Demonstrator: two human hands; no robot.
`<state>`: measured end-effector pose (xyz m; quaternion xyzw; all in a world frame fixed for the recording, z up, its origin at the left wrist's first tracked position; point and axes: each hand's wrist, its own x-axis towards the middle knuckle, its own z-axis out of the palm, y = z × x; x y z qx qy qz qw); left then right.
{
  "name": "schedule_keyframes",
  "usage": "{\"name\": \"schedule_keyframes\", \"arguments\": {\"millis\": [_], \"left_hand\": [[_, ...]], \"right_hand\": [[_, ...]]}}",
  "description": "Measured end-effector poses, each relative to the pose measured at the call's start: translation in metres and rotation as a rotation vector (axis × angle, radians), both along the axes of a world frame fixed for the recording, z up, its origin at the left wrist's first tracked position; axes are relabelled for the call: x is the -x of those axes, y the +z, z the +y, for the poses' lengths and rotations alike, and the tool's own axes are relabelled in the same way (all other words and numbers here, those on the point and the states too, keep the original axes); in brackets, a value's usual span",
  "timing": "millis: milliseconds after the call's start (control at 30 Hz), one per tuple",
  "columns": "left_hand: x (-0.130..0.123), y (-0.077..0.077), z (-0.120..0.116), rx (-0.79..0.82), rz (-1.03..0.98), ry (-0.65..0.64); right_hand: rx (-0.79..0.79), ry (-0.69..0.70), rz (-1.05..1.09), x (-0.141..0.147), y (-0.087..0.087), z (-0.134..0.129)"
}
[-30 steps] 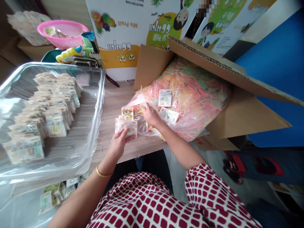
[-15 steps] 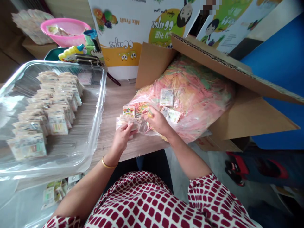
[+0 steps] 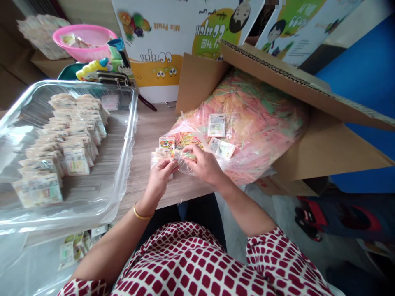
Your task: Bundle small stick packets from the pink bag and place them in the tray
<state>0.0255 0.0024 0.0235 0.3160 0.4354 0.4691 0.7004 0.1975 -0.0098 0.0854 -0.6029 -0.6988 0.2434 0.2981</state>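
Note:
My left hand (image 3: 163,172) pinches a small clear packet (image 3: 177,156) between thumb and fingers, over a stack of printed packets (image 3: 156,156) on the table. Close on its right, my right hand (image 3: 202,164) is closed on thin coloured sticks (image 3: 189,156), their ends pointing at the packet's edge. Whether the sticks are inside the packet I cannot tell. Behind the hands, a big clear bag of coloured sticks (image 3: 256,111) spills from a tipped cardboard box (image 3: 327,144). Two printed packets (image 3: 216,125) lie on the bag.
To the left, a clear plastic tray (image 3: 123,164) holds rows of filled packets (image 3: 77,158). Behind it stand a pink basket (image 3: 89,51), a yellow bottle (image 3: 92,70) and a dark zipped pouch (image 3: 114,78). Printed cartons (image 3: 157,90) line the back of the wooden table (image 3: 145,127).
My right hand has come slightly down and left with the sticks, to the packet's edge. My left hand has lifted and turned the packet toward it.

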Motion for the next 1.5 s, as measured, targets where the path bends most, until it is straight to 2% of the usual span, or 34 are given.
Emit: {"name": "schedule_keyframes", "arguments": {"millis": [133, 233, 333, 433, 500, 567, 633, 700, 833, 1000, 1100, 1267, 1500], "left_hand": [[0.000, 0.002, -0.004, -0.010, 0.029, -0.039], [0.002, 0.003, -0.007, -0.016, 0.031, -0.057], [0.004, 0.001, -0.008, -0.006, 0.006, -0.028], [0.006, -0.004, -0.008, 0.005, 0.005, -0.026], [0.005, -0.006, -0.009, 0.004, 0.018, -0.034], [0.004, -0.007, -0.009, 0.002, 0.039, -0.048], [0.003, -0.007, -0.010, 0.003, 0.058, -0.066], [0.001, -0.005, -0.010, 0.005, 0.059, -0.079], [-0.001, 0.000, -0.009, 0.013, 0.037, -0.073], [-0.001, 0.003, -0.009, 0.021, 0.015, -0.078], [-0.002, 0.002, -0.009, 0.024, 0.009, -0.081], [-0.006, -0.001, -0.006, 0.017, -0.038, -0.100], [-0.008, 0.004, 0.000, 0.033, -0.088, -0.109]], "right_hand": [[0.097, -0.030, -0.243, 0.006, -0.004, 0.003], [0.135, -0.008, -0.189, 0.001, -0.010, 0.009], [0.211, 0.043, 0.130, -0.006, -0.008, 0.011], [0.282, 0.093, 0.674, -0.008, 0.005, 0.014], [0.220, 0.046, 0.953, -0.004, 0.015, 0.020], [0.107, -0.056, 1.071, 0.004, 0.021, 0.028], [0.024, -0.154, 1.047, 0.012, 0.021, 0.034], [-0.007, -0.200, 0.928, 0.019, 0.016, 0.036], [-0.034, -0.133, 0.652, 0.024, -0.001, 0.032], [-0.041, -0.156, 0.495, 0.020, -0.014, 0.023], [-0.038, -0.142, 0.483, 0.018, -0.016, 0.020], [-0.001, -0.010, 0.554, 0.016, -0.015, 0.022], [0.204, 0.028, 0.602, 0.003, -0.023, 0.032]]}}
